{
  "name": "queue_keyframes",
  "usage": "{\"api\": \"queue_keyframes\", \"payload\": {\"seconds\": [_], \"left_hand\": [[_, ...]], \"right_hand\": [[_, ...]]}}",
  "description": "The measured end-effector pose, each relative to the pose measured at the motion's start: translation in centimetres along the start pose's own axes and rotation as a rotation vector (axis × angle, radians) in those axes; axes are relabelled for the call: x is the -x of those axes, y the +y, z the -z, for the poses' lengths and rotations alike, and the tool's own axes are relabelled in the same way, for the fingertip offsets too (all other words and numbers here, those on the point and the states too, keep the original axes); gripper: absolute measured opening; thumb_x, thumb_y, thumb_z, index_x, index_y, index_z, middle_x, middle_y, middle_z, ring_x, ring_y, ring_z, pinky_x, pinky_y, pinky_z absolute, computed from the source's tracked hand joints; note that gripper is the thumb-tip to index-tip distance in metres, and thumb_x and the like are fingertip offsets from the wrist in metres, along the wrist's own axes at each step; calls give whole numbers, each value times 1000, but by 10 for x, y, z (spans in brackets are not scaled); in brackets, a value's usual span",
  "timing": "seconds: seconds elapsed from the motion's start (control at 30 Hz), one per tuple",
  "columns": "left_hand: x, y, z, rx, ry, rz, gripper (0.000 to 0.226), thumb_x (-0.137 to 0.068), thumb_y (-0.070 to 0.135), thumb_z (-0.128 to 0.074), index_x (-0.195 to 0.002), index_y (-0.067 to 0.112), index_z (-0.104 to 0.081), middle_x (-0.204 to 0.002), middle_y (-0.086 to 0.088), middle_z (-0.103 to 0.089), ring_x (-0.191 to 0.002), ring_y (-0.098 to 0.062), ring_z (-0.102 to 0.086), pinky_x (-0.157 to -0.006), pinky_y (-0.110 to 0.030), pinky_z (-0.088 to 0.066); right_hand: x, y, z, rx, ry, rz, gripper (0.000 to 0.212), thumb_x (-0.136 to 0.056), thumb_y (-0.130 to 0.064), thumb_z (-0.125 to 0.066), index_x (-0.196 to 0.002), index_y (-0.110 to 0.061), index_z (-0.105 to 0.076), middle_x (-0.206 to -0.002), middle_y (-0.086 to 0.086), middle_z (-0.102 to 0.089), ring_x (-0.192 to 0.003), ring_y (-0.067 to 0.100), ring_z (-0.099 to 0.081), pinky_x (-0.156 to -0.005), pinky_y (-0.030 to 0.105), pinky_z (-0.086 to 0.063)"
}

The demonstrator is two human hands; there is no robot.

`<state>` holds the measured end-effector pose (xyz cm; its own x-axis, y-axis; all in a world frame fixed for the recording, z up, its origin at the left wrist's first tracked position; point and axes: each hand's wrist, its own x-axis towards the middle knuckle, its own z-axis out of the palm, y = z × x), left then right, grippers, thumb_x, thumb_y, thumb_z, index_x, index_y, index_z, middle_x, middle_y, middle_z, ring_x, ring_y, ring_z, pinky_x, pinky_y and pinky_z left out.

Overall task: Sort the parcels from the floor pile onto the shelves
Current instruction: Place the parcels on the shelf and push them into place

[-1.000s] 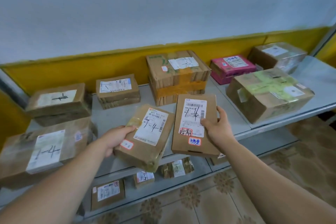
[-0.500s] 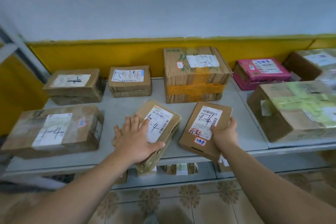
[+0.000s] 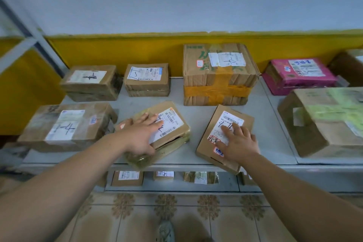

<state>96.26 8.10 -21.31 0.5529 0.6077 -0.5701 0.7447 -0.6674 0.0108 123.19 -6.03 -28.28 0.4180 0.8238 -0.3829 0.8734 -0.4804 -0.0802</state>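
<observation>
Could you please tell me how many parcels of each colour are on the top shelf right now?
Brown parcels: 8, one cut off at the right edge
Pink parcels: 1
Total: 9

Parcel (image 3: 177, 136) under left hand (image 3: 140, 135): brown, white label (image 3: 168, 123). Carton (image 3: 193, 73) beyond right hand (image 3: 239, 143): brown, orange tape band (image 3: 216, 92). Box (image 3: 300, 78) further right: pink. Shelf (image 3: 196, 116) grey. Wall band (image 3: 117, 49) yellow. Floor (image 3: 137, 222) beige, brown flower motifs.
</observation>
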Motion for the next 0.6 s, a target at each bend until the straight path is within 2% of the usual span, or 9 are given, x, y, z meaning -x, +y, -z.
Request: {"api": "queue_keyframes", "payload": {"seconds": [0.13,0.2,0.23,0.3,0.37,0.43,0.53,0.6], "left_hand": [[-1,-13,5,-56,-42,-112,87,-91,10,-52,-153,39,1,-160,12,17,-148,-13,16,-120,-49,0],[-2,-16,5,-66,-24,-146,85,-92,2,-45,-153,39,0,-161,10,17,-147,-12,17,-119,-47,2],[-2,-16,4,-55,-16,-143,84,-93,5,-47,-153,39,2,-159,10,21,-147,-13,19,-118,-47,4],[-4,-16,-4,-13,8,-96,89,-93,29,-57,-151,42,9,-150,10,33,-144,-16,26,-117,-49,8],[-7,-14,-14,-24,35,-40,94,-91,47,-57,-148,45,18,-148,5,39,-142,-23,31,-116,-52,11],[-10,-13,-21,-67,73,-28,87,-95,50,-49,-145,46,22,-153,0,37,-142,-27,32,-117,-52,12],[-8,-18,-22,-95,95,-75,74,-101,45,-39,-145,46,21,-151,3,37,-143,-26,30,-117,-50,13],[-5,-26,-23,-116,93,-103,71,-102,40,-38,-143,48,20,-146,7,37,-144,-25,28,-118,-48,11]], "right_hand": [[4,-6,-1,8,13,-29,70,-96,-67,-30,-156,-39,-8,-162,2,-10,-144,28,-15,-111,47,-29],[5,-6,1,13,19,-29,71,-95,-67,-30,-156,-37,-9,-158,3,-15,-141,29,-19,-108,46,-33],[5,-6,3,7,10,-30,72,-95,-68,-31,-156,-36,-10,-157,4,-17,-140,30,-20,-108,45,-34],[5,-4,9,-39,-20,-46,74,-95,-67,-36,-156,-32,-14,-155,6,-19,-140,31,-19,-108,44,-36],[5,-2,13,-93,-30,-71,72,-95,-64,-40,-155,-29,-18,-154,7,-20,-140,33,-18,-107,42,-38],[5,-1,14,-101,-36,-90,71,-96,-62,-41,-154,-27,-21,-153,8,-21,-140,34,-19,-105,42,-40],[6,-2,14,-65,-50,-92,72,-95,-65,-42,-152,-25,-25,-153,9,-24,-140,34,-24,-103,43,-44],[6,-1,16,46,-2,-36,73,-93,-70,-39,-151,-26,-28,-153,8,-28,-140,31,-28,-107,42,-38]]}}
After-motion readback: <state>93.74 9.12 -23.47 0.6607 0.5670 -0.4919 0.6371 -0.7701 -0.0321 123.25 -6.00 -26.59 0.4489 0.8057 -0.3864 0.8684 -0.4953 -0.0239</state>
